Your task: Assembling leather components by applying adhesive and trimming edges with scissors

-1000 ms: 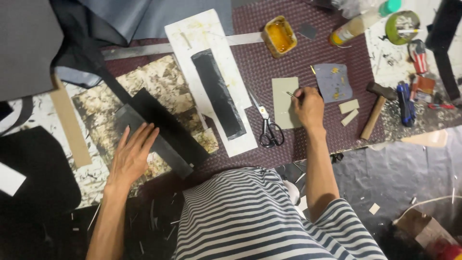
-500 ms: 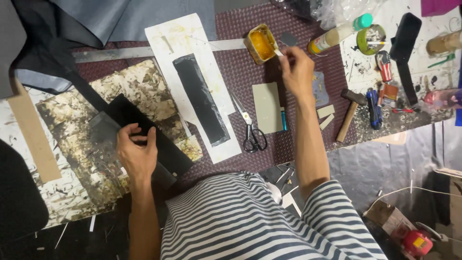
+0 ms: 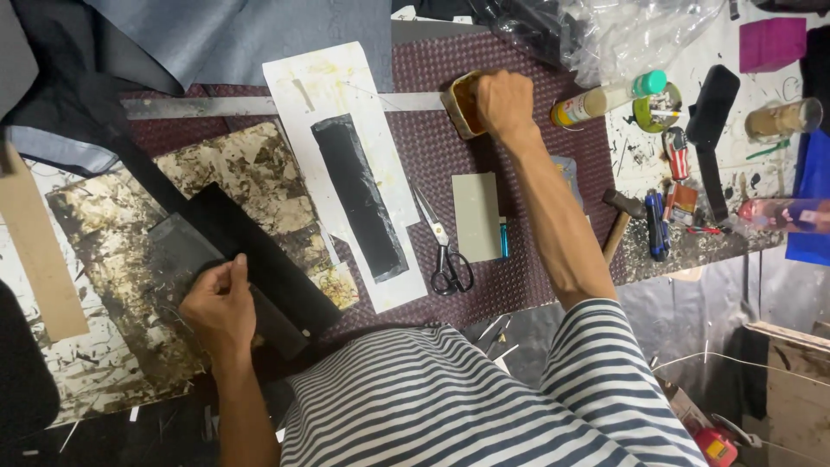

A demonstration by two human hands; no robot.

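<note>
At the left, the left hand (image 3: 223, 298) pinches the edge of a flat black leather strip (image 3: 251, 259) lying on the glue-stained cardboard sheet (image 3: 130, 251) — it looks bare, with gluing apparently still to do. The right hand (image 3: 504, 104), fingers closed, reaches into the small yellow glue tin (image 3: 460, 104) on the tabletop (image 3: 527, 277); just right lies a cream cylindrical bottle with a teal cap (image 3: 609, 93), its label red, yellow and blue.

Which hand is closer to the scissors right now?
Left, narrowly, as far as this view shows. The left hand rests on the black strip, off to the left of the scissors. The right hand is up at the yellow tin, beyond them.
</note>
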